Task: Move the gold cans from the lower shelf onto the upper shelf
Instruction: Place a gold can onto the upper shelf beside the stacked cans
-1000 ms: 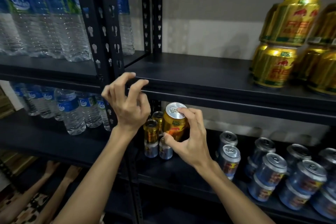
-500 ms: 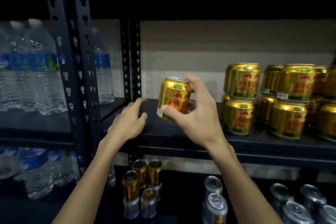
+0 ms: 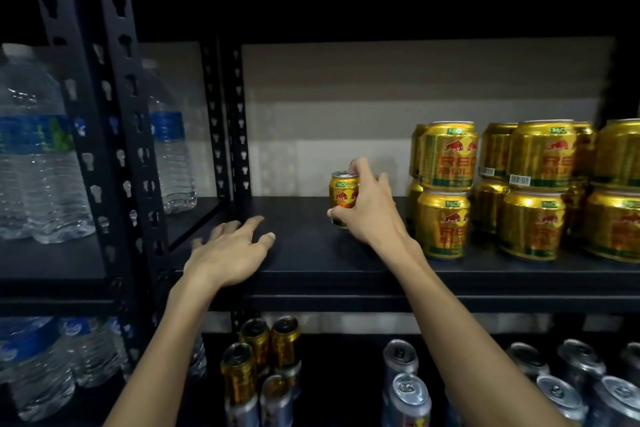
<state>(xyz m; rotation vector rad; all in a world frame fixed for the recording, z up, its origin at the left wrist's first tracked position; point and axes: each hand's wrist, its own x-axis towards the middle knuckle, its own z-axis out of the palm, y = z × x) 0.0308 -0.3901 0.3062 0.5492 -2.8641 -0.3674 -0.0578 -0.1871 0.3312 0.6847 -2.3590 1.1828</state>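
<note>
Head view: the right hand (image 3: 367,208) grips a gold can (image 3: 341,196), upright on the upper shelf (image 3: 311,253). The left hand (image 3: 228,253) rests flat there, fingers straight. The lower-shelf gold cans (image 3: 256,347) stand upright below the left hand, nearer it.

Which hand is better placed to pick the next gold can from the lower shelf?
Probably the left hand: it is free, resting on the upper shelf above the lower gold cans. The right hand grips a gold can.
</note>
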